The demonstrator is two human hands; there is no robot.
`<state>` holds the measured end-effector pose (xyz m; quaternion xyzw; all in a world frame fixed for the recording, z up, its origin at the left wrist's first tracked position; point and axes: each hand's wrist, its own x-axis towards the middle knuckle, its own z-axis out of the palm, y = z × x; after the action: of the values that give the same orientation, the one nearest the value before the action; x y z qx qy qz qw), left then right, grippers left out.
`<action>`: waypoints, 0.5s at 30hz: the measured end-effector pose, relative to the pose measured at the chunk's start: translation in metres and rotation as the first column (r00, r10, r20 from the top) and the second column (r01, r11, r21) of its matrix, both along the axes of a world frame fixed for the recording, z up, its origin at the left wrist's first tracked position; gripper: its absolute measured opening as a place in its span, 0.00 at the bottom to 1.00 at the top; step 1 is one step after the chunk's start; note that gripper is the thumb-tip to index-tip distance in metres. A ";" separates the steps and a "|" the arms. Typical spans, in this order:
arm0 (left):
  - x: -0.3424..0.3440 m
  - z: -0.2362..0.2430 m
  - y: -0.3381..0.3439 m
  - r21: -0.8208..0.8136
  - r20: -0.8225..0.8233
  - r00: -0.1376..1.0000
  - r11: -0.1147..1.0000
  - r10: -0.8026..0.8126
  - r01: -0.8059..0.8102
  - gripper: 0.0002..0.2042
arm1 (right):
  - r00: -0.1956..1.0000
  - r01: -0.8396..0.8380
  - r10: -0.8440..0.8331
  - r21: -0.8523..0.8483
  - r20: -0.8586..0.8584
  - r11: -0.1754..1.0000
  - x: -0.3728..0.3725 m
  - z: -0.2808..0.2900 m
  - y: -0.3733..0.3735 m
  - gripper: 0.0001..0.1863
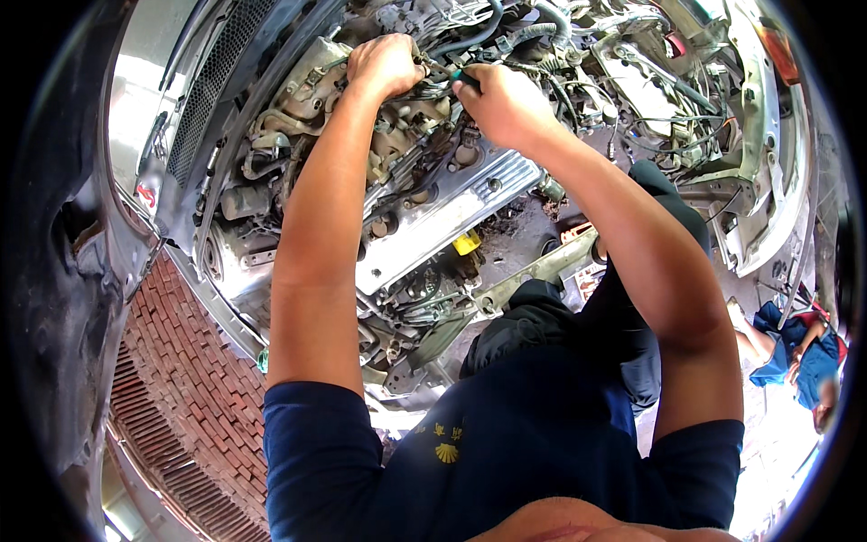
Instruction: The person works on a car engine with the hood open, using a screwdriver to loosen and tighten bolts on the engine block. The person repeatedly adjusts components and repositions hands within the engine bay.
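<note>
At the upper middle of the frame, the right hand is closed on a small green piece, at its thumb. The piece lies to the right of the left hand, which is curled over the engine; what it holds, I cannot tell. The piece's long axis and pointing direction are mostly hidden.
</note>
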<state>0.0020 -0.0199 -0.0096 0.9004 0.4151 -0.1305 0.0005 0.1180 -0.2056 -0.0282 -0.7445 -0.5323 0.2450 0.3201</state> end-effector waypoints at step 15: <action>0.001 0.000 -0.001 0.002 0.025 1.000 1.000 -0.019 0.018 0.19 | 0.370 0.027 -0.248 -0.256 -0.895 0.966 0.022 -0.014 0.010 0.19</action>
<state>0.0032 -0.0207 -0.0099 0.9057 0.4069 -0.1188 0.0036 0.1401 -0.1961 -0.0420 -0.5521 -0.1733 0.6406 0.5048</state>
